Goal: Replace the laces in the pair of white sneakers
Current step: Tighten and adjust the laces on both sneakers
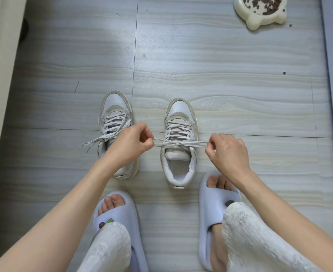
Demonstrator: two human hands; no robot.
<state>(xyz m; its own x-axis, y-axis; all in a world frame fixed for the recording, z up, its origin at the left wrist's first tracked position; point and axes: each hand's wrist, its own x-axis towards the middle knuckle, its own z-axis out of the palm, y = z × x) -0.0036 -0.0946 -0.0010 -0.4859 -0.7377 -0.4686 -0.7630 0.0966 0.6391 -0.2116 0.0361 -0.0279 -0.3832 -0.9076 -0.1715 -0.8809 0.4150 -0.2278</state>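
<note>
Two white sneakers stand side by side on the floor, toes pointing away from me. The right sneaker (pixel 178 146) has grey laces (pixel 178 143) stretched sideways across its tongue, with a knot in the middle. My left hand (pixel 131 143) pinches the lace's left end and my right hand (pixel 227 152) pinches its right end, both pulled taut. The left sneaker (pixel 114 118) is laced, its loose lace ends (pixel 94 142) trailing onto the floor to the left; my left forearm covers its heel.
My feet in pale blue slippers (pixel 213 205) rest just behind the sneakers. A cream pet bowl (pixel 260 12) with kibble sits at the far right. A wall edge runs along the left, a grey panel along the right. The floor (pixel 220 75) is wood-patterned tile.
</note>
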